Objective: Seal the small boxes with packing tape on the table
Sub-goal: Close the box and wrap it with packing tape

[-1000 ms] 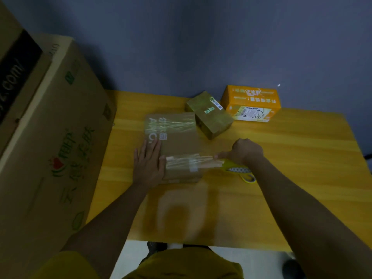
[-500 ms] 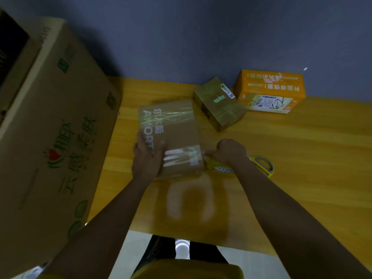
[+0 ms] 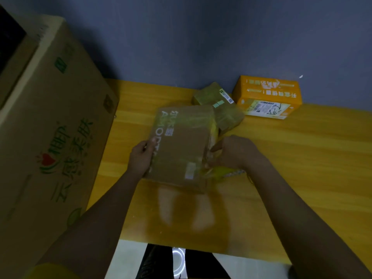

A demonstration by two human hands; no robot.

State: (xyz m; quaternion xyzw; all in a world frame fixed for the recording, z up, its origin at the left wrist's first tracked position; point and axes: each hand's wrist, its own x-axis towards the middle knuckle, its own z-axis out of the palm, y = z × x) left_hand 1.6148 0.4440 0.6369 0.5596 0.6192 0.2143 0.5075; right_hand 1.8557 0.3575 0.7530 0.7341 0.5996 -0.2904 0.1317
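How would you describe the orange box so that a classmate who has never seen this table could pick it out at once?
Start at the yellow wooden table and look to its far edge, against the blue-grey wall. The orange box sits there, right of the small olive box. It is the only bright orange one and carries a white label on its front.

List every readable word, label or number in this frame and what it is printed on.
"AMO...", white capitals partly covered by the left hand: brown box held in both hands.
White Chinese characters beside it: blurred.
Green Chinese characters, red heart logo: large carton, unreadable here.
White print and shipping label: orange box, too small.
Barcode sticker: olive box, unreadable.
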